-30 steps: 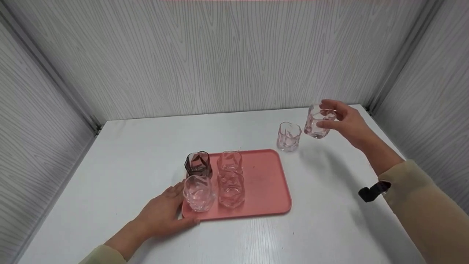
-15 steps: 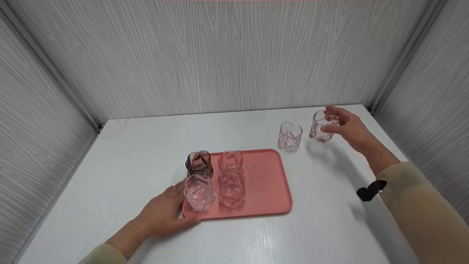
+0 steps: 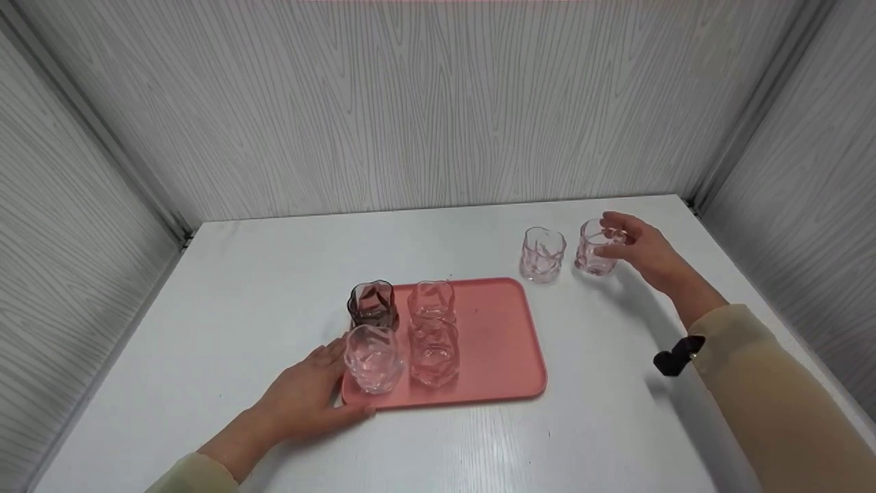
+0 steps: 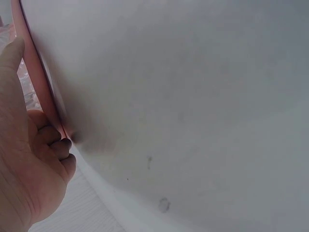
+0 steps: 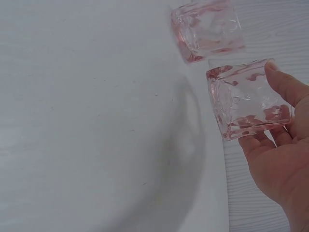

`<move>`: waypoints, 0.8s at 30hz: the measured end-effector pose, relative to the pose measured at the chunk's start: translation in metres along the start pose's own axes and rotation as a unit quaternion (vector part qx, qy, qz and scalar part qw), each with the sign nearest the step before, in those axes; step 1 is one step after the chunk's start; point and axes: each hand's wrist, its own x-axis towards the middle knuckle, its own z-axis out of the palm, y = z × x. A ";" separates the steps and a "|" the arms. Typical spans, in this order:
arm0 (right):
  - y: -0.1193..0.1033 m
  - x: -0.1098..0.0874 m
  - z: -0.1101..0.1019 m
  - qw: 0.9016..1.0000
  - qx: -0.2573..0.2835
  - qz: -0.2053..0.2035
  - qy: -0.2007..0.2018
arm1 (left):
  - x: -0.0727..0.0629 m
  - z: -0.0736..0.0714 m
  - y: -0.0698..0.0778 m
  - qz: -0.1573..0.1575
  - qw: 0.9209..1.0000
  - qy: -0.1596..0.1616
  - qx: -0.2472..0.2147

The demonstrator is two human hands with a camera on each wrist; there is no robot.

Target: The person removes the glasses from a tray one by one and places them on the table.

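My right hand (image 3: 643, 250) grips a pink-tinted glass (image 5: 246, 99) at its rim end, thumb on one side and fingers on the other. The glass is upright in the head view, low over the table, its shadow beside it. Just to its left stands a second pink-tinted glass (image 3: 542, 257). My left hand (image 3: 304, 397) holds the near left corner of a pink tray (image 3: 496, 349); its thumb lies along the front rim and its curled fingers meet the left side (image 4: 41, 87). On the tray's left half are a dark glass (image 3: 371, 301), a clear glass (image 3: 374, 359) and two pinkish glasses (image 3: 434, 356).
The white table (image 3: 274, 267) ends at a grey wood-grain panel (image 3: 438, 103) behind, with similar panels at both sides. The tray's right half is bare. A black clip-like piece (image 3: 677, 356) hangs at my right sleeve.
My right hand has lowered the pink-tinted glass toward the table, first a little right, then back left beside the standing glass. The left hand and tray have stayed in place.
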 end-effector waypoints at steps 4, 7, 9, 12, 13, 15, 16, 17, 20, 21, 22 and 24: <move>0.006 0.003 0.001 1.000 -0.014 0.011 0.003 | 0.001 0.001 -0.001 0.001 1.000 -0.002 0.002; 0.009 0.002 0.003 1.000 -0.004 0.014 -0.001 | 0.001 0.000 0.000 -0.001 1.000 -0.003 0.000; 0.009 0.001 0.004 1.000 0.011 0.015 -0.004 | 0.001 0.000 0.001 -0.004 1.000 -0.004 -0.002; 0.010 0.001 0.006 0.999 0.034 0.014 -0.011 | 0.000 0.000 0.001 -0.008 1.000 -0.006 -0.002; 0.011 0.001 0.006 0.999 0.035 0.013 -0.013 | 0.000 0.000 0.002 -0.008 1.000 -0.007 -0.002; 0.012 0.001 0.007 0.999 0.034 0.012 -0.015 | 0.000 0.000 0.001 -0.008 1.000 -0.007 -0.001; 0.013 0.001 0.007 0.999 0.034 0.011 -0.015 | 0.000 0.000 0.001 -0.007 1.000 -0.007 -0.001; 0.013 0.002 0.008 0.999 0.032 0.011 -0.016 | 0.000 0.000 0.001 -0.005 1.000 -0.007 -0.001; 0.015 0.002 0.008 0.999 0.025 0.013 -0.016 | 0.000 0.000 0.000 -0.002 1.000 -0.005 0.002; 0.015 0.002 0.008 1.000 0.023 0.013 -0.016 | 0.000 0.000 0.000 -0.001 1.000 -0.004 0.003; 0.015 0.001 0.008 1.000 0.021 0.014 -0.017 | 0.001 0.000 0.000 -0.001 1.000 -0.004 0.004; 0.015 0.000 0.007 0.999 0.019 0.016 -0.021 | 0.001 0.000 0.000 -0.001 1.000 -0.004 0.005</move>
